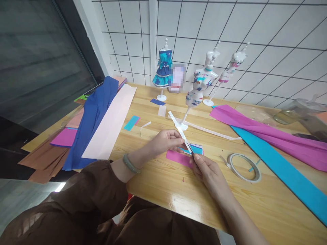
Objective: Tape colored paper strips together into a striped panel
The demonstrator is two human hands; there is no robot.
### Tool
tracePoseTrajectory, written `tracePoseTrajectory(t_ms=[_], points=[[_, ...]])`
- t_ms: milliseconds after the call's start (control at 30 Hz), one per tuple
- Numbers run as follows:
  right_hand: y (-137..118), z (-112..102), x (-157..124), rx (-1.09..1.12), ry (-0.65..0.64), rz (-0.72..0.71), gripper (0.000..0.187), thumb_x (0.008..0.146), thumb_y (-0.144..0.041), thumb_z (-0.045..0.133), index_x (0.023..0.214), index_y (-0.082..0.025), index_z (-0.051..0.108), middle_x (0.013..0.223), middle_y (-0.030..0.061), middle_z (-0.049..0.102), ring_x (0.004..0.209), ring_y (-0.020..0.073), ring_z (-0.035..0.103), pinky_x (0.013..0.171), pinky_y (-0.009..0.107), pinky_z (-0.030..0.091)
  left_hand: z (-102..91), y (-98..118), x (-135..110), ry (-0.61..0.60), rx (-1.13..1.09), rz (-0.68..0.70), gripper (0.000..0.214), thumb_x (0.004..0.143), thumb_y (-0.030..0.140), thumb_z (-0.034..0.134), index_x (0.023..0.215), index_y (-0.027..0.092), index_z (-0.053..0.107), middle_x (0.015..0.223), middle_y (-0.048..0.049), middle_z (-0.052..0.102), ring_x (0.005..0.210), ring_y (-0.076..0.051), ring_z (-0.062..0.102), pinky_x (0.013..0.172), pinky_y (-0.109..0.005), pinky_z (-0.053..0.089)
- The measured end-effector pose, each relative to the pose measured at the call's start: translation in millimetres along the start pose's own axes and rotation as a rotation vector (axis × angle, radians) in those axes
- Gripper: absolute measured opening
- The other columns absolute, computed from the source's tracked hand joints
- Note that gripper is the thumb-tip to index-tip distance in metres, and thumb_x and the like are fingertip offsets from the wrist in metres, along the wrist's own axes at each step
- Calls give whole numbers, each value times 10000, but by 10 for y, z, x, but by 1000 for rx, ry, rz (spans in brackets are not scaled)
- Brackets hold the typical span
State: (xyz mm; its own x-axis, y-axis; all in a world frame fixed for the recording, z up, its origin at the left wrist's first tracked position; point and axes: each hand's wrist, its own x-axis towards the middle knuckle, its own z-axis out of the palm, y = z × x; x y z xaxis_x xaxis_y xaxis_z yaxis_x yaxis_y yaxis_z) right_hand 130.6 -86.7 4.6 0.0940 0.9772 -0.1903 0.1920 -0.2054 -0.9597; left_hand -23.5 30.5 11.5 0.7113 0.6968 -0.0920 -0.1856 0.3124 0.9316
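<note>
My left hand point(171, 140) pinches a narrow white paper strip point(176, 122) between thumb and fingers, its far end pointing up and away. My right hand point(205, 168) is closed around what look like scissors point(189, 148); their handles are mostly hidden in the fingers, and the slim blades lie along the near end of the strip. Beneath both hands, a magenta paper piece point(177, 158) and a small blue piece point(196, 149) lie on the wooden table point(158, 183). Just beyond the strip stands a paint-marked white mannequin point(200, 83) on a round base.
A tape roll point(244, 167) lies right of my right hand. Long blue point(281, 166) and magenta paper point(268, 132) cover the right side. Pale pink paper point(112, 119) and dark blue paper point(92, 119) lie left. A mannequin in a blue dress point(162, 68) and another mannequin point(230, 73) stand behind.
</note>
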Motion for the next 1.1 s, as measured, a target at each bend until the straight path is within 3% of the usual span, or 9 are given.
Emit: tracePoseTrajectory(t_ms=[400,767,867,967,1100], points=[[-98,22,-19,5,-37,-3,466,855,-584,406,577,-218,325,535,-53,260,488,103,237,459,265,184,-5,25,-18,18,167,49,203,753,319,652,754,125,591,759,-28,669,613,-92,617,610,-216,473],[-86,28,-3,20,-36,10,490,829,-613,421,558,-219,312,513,-56,273,461,94,240,432,255,175,8,14,-8,42,104,35,207,719,281,688,735,101,587,711,-40,651,643,-100,622,643,-239,513],[-54,21,-6,67,-63,41,460,845,-599,406,610,-204,401,507,-61,285,438,85,233,412,247,158,2,11,-2,51,94,17,216,709,278,699,739,100,580,707,-45,656,635,-109,632,658,-258,517],[6,11,1,167,-93,80,418,855,-578,405,784,-182,517,501,-78,288,404,76,219,389,231,146,-12,33,8,90,62,-5,218,692,262,710,724,102,566,680,-42,652,614,-109,632,656,-266,516],[51,10,20,228,-108,105,417,847,-573,423,813,-172,531,495,-83,301,381,66,219,372,222,144,-45,80,20,132,17,-1,219,679,251,718,713,104,560,665,-41,651,617,-107,629,664,-267,513]])
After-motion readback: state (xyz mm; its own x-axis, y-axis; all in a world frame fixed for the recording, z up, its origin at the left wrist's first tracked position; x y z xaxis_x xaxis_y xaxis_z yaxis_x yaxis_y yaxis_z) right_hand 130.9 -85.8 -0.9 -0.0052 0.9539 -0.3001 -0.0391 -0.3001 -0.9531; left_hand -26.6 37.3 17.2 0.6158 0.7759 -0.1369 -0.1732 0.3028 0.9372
